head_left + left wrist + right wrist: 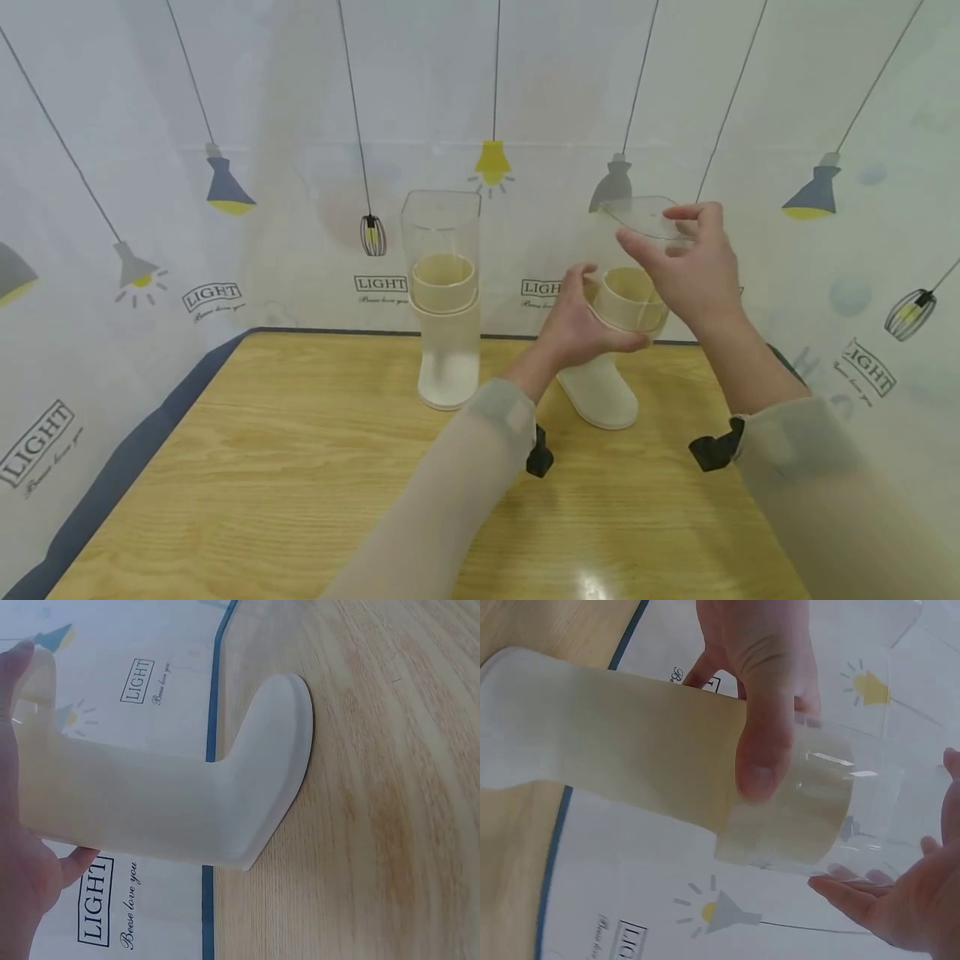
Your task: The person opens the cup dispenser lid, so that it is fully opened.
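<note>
A cream-white, boot-shaped plastic piece (pixel 603 393) stands at the right of the table, leaning a little. Over its round collar sits a clear plastic cover (pixel 885 780), open at the top. My left hand (pixel 581 329) grips the boot-shaped piece around its upper part, the thumb lying across the overlap of collar and cover in the right wrist view. Up at the rim of the cover, my right hand (pixel 697 271) holds the clear wall between thumb and curled fingers. In the left wrist view, the sole of the boot-shaped piece (pixel 150 795) is down at the wooden tabletop.
A second boot-shaped piece (pixel 450 358) with its own clear cover (pixel 442 221) stands upright to the left of my hands. Behind the wooden table (pixel 247 467) hangs a pale curtain (pixel 292 183) printed with lamps, close to the table's dark back edge.
</note>
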The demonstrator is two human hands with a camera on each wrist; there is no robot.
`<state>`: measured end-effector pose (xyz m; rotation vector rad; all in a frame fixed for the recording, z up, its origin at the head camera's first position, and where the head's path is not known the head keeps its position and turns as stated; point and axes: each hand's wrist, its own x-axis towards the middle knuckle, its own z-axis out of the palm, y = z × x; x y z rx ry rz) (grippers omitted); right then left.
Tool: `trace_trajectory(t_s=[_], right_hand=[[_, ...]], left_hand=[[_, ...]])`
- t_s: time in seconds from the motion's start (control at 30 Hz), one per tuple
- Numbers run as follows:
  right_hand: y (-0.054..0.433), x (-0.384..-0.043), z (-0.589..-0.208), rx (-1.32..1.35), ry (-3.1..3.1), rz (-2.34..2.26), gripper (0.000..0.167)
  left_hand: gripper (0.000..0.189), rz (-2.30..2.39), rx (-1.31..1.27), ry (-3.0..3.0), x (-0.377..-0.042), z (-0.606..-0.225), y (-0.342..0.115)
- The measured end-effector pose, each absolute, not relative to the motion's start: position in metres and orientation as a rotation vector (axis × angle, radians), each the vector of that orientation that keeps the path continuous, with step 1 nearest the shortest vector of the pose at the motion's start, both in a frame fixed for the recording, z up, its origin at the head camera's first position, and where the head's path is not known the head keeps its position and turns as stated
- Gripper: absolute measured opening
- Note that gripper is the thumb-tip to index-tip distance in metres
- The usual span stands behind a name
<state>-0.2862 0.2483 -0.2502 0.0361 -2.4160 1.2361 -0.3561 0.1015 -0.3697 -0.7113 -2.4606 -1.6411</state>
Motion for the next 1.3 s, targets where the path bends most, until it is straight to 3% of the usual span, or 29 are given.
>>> trace_trajectory(t_s=[0.23,0.83,1.3], right_hand=[[0.239,-0.281,-0.244,0.169,-2.488,0.935,0.092],[0.255,-0.279,-0.235,0.041,-2.440,1.090,0.088],[0.274,-0.258,-0.216,-0.019,-2.349,1.163,0.076]], left_hand=[[0.126,-1.689,-0.761,-2.405,-0.356,-0.372,0.100],[0.140,-1.729,-0.819,-2.447,-0.356,-0.371,0.092],[0.136,-1.810,-0.768,-2.460,-0.355,-0.370,0.085]])
